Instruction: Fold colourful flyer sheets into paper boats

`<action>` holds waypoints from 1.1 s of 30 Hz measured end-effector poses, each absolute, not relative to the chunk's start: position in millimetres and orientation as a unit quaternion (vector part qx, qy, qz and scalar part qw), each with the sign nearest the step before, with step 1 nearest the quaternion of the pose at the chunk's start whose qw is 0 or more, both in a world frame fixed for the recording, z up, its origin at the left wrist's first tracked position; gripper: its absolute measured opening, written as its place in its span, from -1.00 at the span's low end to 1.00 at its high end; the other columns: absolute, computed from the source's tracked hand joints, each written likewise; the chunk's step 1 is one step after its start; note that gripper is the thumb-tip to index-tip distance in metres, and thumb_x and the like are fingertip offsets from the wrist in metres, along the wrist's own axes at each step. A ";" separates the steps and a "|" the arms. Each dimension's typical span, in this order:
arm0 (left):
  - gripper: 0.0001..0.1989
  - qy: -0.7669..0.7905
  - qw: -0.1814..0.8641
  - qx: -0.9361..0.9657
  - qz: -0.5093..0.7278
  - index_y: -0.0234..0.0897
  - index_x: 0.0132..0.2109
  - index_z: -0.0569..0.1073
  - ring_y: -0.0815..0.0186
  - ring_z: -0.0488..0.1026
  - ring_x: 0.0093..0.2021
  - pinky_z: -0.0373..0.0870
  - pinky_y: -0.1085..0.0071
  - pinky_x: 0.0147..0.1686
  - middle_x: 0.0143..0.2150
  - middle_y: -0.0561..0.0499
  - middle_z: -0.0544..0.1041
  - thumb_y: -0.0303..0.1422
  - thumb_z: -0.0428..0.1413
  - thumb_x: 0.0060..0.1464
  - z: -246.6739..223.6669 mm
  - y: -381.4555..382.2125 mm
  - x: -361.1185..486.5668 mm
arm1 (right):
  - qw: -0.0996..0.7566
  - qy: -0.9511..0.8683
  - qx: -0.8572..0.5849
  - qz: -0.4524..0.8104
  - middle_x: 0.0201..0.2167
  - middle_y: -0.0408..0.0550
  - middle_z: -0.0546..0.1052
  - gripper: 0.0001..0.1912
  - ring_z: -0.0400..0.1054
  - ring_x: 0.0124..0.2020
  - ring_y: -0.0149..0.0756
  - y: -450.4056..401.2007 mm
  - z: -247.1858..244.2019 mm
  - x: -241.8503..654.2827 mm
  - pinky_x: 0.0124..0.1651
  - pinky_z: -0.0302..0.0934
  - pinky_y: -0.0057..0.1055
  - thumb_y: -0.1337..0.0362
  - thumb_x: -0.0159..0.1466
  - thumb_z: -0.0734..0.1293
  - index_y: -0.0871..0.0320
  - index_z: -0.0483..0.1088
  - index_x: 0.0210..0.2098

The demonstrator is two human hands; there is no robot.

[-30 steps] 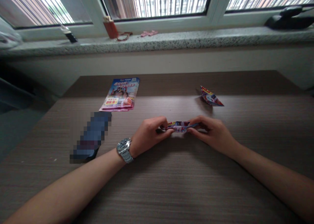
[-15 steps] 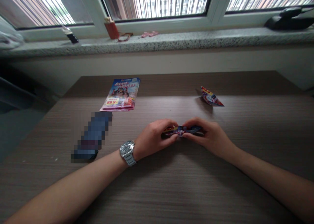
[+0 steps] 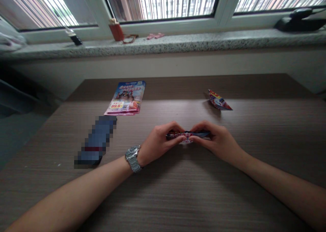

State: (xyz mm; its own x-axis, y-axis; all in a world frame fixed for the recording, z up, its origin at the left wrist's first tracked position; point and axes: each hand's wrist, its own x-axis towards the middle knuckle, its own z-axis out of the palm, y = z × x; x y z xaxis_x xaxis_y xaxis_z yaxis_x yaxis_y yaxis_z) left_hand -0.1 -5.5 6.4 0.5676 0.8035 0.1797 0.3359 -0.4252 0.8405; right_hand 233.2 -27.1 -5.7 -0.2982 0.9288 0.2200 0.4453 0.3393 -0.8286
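Note:
A folded piece of printed paper (image 3: pixel 187 137), red, white and dark blue, is held low over the table in front of me. My left hand (image 3: pixel 163 138), with a metal watch (image 3: pixel 133 158) on its wrist, pinches the paper's left part between thumb and fingers. From the other side my right hand (image 3: pixel 219 138) pinches its right part. Both thumbs lie on the near face, close together at the middle; the fingertips behind are partly hidden. Beyond my right hand stands another folded paper piece (image 3: pixel 219 100), pointed at both ends.
A stack of printed flyers (image 3: pixel 126 98) lies at the back left of the wooden table (image 3: pixel 163 198). Nearer is a pixelated dark blue flat object (image 3: pixel 98 138). On the stone windowsill (image 3: pixel 191 43) are a red-brown case (image 3: pixel 116 31), a small dark bottle-like item (image 3: pixel 73 38) and a black object (image 3: pixel 300 21).
Both thumbs have pressed in on the near face of the paper. Its opening has narrowed, and more of the red and white printed side shows between the thumbs.

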 end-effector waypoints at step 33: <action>-0.80 0.406 0.432 0.744 0.307 -0.32 -0.22 0.55 0.37 0.47 -0.32 0.36 0.51 -0.30 -0.30 0.04 0.60 -0.25 0.19 0.23 12.1 -0.6 -0.7 | 0.368 -0.843 -0.342 0.195 0.04 0.07 0.53 -0.67 0.48 0.02 -0.15 -25.5 -10.5 237.6 0.05 0.42 -0.21 0.23 0.30 0.43 0.04 0.46 0.05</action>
State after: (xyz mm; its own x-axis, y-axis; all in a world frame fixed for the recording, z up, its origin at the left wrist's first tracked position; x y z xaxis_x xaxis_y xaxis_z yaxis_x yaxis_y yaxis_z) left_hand -0.7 -0.6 12.1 0.4815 0.8700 0.1063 0.3387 -0.2966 0.8929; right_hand 237.6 -25.5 -10.5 -0.4959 0.7193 0.4866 0.4325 0.6905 -0.5798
